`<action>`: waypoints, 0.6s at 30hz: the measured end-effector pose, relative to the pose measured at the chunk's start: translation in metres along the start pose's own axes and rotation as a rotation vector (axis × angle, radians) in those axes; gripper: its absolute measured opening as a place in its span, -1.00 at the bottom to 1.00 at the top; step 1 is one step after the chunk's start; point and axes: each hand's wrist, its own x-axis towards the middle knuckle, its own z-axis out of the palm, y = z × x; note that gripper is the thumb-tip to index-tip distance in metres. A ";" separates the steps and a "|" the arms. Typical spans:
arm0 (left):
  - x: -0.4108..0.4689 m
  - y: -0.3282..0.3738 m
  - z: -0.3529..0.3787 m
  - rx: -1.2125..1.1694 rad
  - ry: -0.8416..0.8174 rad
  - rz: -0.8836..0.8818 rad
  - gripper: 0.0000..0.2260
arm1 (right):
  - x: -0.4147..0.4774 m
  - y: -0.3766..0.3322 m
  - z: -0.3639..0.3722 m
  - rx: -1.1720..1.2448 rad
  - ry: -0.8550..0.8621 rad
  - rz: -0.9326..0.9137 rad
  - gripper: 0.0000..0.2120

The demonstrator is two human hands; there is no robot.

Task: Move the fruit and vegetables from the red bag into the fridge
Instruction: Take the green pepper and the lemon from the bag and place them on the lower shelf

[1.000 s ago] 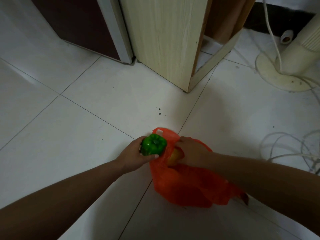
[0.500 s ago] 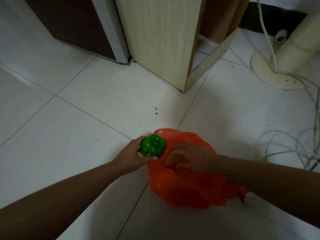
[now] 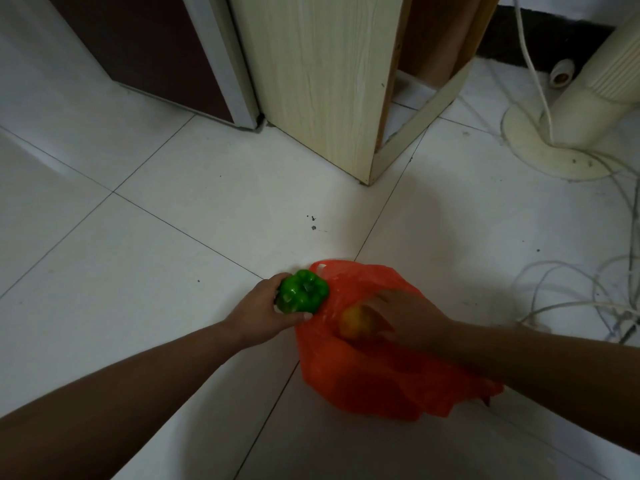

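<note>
At the left, the green pepper [image 3: 304,292] is gripped by the left hand [image 3: 258,311], with fingers and thumb curled round it. It is held low over the tiled floor [image 3: 138,271], just beside the mouth of the red bag [image 3: 363,375], so it is out of the bag but not yet in any fridge. Inside the bag's mouth a yellowish fruit [image 3: 353,322] is seen, and the right hand [image 3: 412,317] is laid over it. These fingers are blurred, so it cannot be told whether the fruit is already grasped. Two risks are judged from here. If the thin plastic is caught together with the fruit, the bag may be dragged up and whatever is left inside may be spilled. If the fruit is only half held, it may be dropped and may roll away over the smooth tiles. As for room, wide bare floor is offered at the left and ahead. At the far left a dark panel [image 3: 138,46] with a pale frame stands, but whether it belongs to the fridge cannot be said. The sharp lower corner of the wooden cabinet [image 3: 318,81] lies ahead and should be passed with care. At the right, loose cables [image 3: 571,299] and a fan base [image 3: 540,147] narrow the way, so that side is better avoided.
</note>
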 end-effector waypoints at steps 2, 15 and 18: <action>0.001 0.003 0.001 0.003 0.004 0.007 -0.26 | -0.013 0.004 0.001 -0.047 -0.039 0.020 -0.39; -0.010 0.032 -0.006 -0.091 0.036 -0.012 -0.52 | -0.009 -0.006 -0.012 0.119 0.060 -0.013 -0.31; -0.012 0.032 -0.008 -0.124 0.054 -0.027 -0.48 | -0.011 -0.007 -0.030 0.248 0.181 0.023 -0.29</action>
